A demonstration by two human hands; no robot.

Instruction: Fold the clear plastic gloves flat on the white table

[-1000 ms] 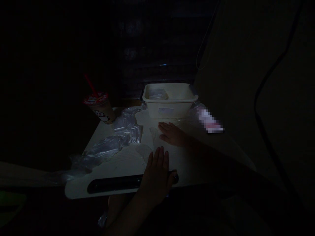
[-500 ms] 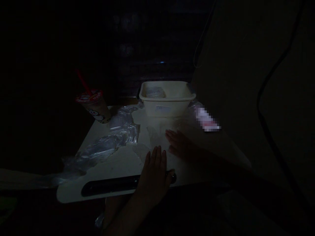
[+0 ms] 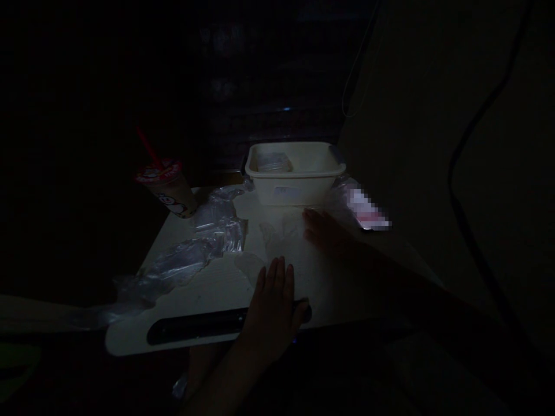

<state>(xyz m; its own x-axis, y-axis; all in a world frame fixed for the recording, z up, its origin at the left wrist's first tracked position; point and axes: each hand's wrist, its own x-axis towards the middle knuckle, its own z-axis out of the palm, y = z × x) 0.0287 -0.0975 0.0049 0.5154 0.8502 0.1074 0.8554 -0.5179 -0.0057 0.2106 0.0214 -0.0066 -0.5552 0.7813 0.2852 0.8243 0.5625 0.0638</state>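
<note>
In dim light, my left hand lies palm down near the front of a small white table, fingers straight and side by side. Its fingertips rest on a thin clear plastic piece, apparently a bag or sheet. Under the palm runs a long black bar or slot along the table's front edge. Farther forward, my right hand is stretched flat over another part of the clear plastic, just before a cream plastic basin. Neither hand grips anything visible; the right one is dark and slightly blurred.
Crumpled clear plastic bags spread along the table's left side. A lidded drink cup with a red straw stands at the back left. Flat packets lie inside the basin. A blurred-out bright item sits at right; a dark cable hangs beyond.
My right hand has slid forward and a little right over the plastic, closer to the basin. My left hand stays in place. The view has shifted slightly.
</note>
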